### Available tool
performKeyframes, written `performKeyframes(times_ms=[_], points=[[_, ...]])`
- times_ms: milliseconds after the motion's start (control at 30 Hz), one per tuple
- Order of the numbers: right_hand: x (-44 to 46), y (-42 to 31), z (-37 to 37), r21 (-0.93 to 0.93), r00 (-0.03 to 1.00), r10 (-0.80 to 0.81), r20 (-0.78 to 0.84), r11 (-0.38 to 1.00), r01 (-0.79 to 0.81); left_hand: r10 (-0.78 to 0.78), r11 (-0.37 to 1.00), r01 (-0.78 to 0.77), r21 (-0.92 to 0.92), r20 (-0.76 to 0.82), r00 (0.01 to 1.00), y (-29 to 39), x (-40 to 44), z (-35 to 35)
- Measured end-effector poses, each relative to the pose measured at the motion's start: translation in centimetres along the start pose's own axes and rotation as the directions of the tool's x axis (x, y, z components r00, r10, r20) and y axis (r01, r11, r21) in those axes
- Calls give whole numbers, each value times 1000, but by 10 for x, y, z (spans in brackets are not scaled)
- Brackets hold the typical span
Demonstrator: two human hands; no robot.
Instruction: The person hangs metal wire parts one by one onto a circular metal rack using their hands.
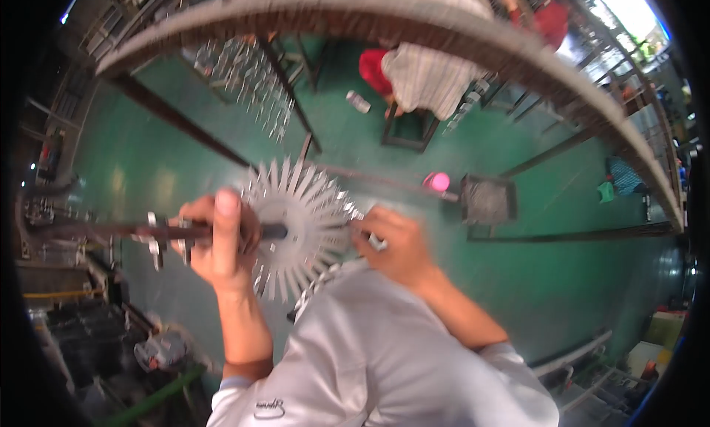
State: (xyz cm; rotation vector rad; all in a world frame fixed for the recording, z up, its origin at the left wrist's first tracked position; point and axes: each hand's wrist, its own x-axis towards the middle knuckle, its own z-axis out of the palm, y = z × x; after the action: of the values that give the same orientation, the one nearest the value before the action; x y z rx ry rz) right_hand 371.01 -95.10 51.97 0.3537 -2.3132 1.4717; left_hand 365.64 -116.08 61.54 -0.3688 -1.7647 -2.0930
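A wheel-shaped rack with many flat radiating metal blades stands in front of my body, mounted on a dark horizontal rod. My left hand is closed round the rod beside the hub, thumb pointing up; its other fingers are partly hidden. At the right rim of the wheel, my right hand has its fingers pinched together on a small shiny metal piece, whose exact kind is blurred. More shiny pieces sit along the blade tips near that hand.
A curved-looking wooden beam crosses ahead on dark legs. Beyond it a person in a striped shirt sits on a stool. Metal parts hang at upper left. A grey tray and a pink object are to the right.
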Motion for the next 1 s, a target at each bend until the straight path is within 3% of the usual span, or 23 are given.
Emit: performKeyframes(times_ms=[133,167,233,267,367,400,433,533,667,900,1000], points=[[17,-4,-56,-85,998,27,-59,996,-32,19,999,-19,-30,-22,1000,-8,-2,0],[42,16,-83,-161,962,0,-273,986,-46,16,999,-16,-28,-9,1000,-13,6,3],[95,53,-157,-262,852,27,-522,946,-191,3,1000,-4,-15,-12,1000,-13,11,8],[113,69,-177,-377,737,-233,-634,926,-33,11,1000,-11,-21,-13,1000,-7,4,3],[189,82,-250,-134,687,-102,-720,991,6,1,1000,-1,-15,-11,1000,-6,5,3],[206,85,-265,-120,723,-84,-686,993,2,-2,1000,2,-9,-13,1000,-6,5,3],[229,110,-286,-36,761,-99,-641,994,99,-6,1000,5,-11,-17,1000,-5,4,2],[261,93,-299,-46,820,-14,-572,999,-15,-12,1000,12,-13,-26,1000,-5,4,2],[279,89,-313,-46,901,12,-435,998,-35,-5,1000,4,-11,-33,999,-4,2,-3],[272,71,-319,41,914,89,-395,996,-79,-3,1000,4,16,-67,998,-6,1,-7],[274,81,-319,50,880,-22,-475,997,51,-6,1000,8,22,-78,997,-8,1,-6]])
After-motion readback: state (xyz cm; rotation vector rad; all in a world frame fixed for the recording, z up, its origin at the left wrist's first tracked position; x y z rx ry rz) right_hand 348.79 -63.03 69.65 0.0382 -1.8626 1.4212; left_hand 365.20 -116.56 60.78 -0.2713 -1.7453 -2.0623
